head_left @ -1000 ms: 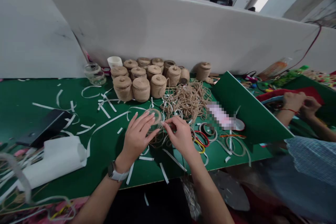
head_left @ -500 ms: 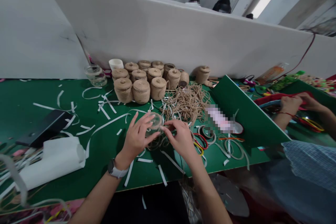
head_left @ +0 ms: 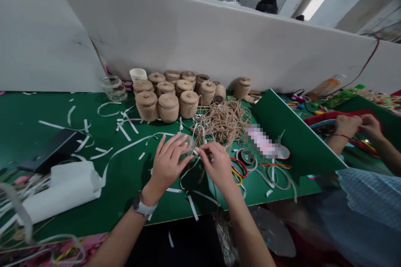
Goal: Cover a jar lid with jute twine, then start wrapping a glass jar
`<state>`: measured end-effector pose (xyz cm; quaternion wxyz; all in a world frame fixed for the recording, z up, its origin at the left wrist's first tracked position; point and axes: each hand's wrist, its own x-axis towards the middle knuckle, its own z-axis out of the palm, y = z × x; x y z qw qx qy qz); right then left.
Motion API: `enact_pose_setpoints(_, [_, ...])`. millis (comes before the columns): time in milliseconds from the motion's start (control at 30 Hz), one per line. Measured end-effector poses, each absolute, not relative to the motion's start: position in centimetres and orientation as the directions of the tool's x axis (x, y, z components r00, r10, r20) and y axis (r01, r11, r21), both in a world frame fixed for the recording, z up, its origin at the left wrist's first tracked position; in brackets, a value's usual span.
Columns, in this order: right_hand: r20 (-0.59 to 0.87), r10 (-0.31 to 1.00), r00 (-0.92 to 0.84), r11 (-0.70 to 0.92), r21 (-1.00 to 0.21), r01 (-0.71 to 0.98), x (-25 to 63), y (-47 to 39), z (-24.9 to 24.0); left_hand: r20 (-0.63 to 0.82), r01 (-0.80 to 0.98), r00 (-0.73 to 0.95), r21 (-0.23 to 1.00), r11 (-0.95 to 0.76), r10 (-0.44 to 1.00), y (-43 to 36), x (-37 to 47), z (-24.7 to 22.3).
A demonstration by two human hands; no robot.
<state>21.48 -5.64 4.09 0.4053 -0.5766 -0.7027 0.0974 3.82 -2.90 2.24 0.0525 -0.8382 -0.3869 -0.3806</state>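
Note:
My left hand [head_left: 167,164] is curled round a small clear glass jar [head_left: 189,143], which is mostly hidden behind its fingers. My right hand [head_left: 216,162] pinches a small pale strip [head_left: 196,150], seemingly tape, against the right side of the jar. A thin pale band hangs below the hands. Just beyond them lies a tangled heap of jute cord [head_left: 225,119]. Scissors [head_left: 240,168] with red and yellow handles rest right of my right hand, beside some tape rolls [head_left: 249,157].
Several jute-wrapped lidded jars [head_left: 168,109] stand against the white partition [head_left: 188,37]. Left are a glass jar [head_left: 113,88], a white roll [head_left: 65,192] and a dark box [head_left: 52,150]. A green divider [head_left: 294,133] separates a co-worker's hands [head_left: 347,127]. White scraps are scattered around.
The glass jar has turned in my left hand, and less of it shows. A pale strip end now shows at my right fingertips. Both hands have shifted only slightly.

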Motion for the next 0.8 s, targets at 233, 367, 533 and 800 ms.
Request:
enact_pose_setpoints(233, [0.463,0.887,0.0,0.317,-0.607,0.729,21.3,-4.9,3.7,0.672,0.63,0.409,0.281,-0.723,0.618,-2.8,3.7,2.4])
enact_pose_setpoints(367, [0.447,0.895,-0.002,0.302,-0.602,0.739,21.2,-4.7,3.4,0.651,0.602,0.428,0.313,-0.735,0.627,-2.8,3.4,2.5])
enact_pose_setpoints(533, [0.451,0.893,0.004,0.287,-0.575,0.766,21.5,-4.5,3.7,0.606,0.603,0.453,0.331,-0.725,0.654,-2.7,3.0,2.7])
enact_pose_setpoints(800, [0.408,0.91,-0.08,0.35,-0.649,0.675,22.6,-5.1,4.2,0.532,0.611,0.523,0.31,-0.728,0.665,-2.2,1.8,3.9])
